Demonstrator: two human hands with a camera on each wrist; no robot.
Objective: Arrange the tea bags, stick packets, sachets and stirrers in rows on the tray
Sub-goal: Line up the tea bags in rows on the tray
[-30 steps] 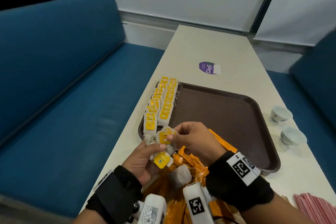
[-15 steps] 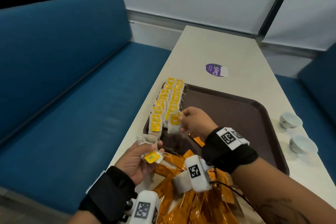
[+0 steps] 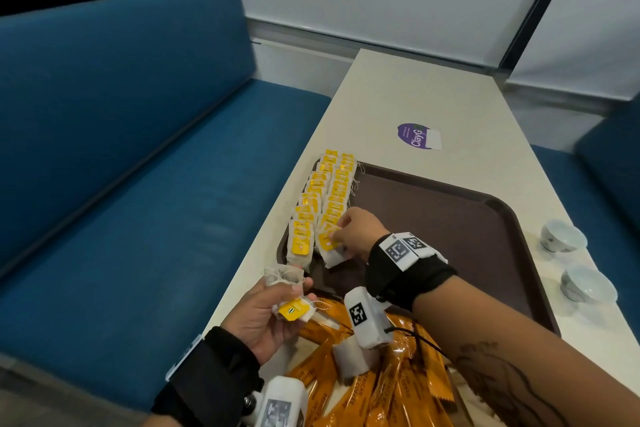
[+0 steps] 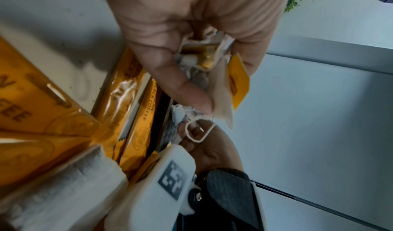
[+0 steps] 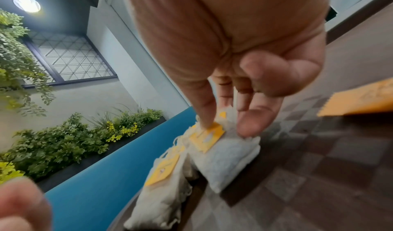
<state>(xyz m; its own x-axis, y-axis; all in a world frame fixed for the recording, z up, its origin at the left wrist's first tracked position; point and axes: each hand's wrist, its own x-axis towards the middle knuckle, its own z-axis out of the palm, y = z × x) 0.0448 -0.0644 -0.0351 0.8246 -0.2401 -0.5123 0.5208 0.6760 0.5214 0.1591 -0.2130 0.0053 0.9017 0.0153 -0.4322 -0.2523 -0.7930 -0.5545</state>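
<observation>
Head: cream table (image 3: 450, 97), blue benches (image 3: 121, 149)

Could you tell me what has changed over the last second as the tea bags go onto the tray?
The right hand carried one tea bag from the left hand forward to the near end of the second row on the tray, fingers still on it. The left hand still holds its remaining tea bags; the stick packets stayed put.

The stick packets (image 3: 388, 392) ran off the head view's bottom edge, partly behind the right forearm. Tea-bag tag print (image 3: 300, 242) was too small to read. The left fingers (image 4: 170, 69) hid most of their bunched tea bags.
</observation>
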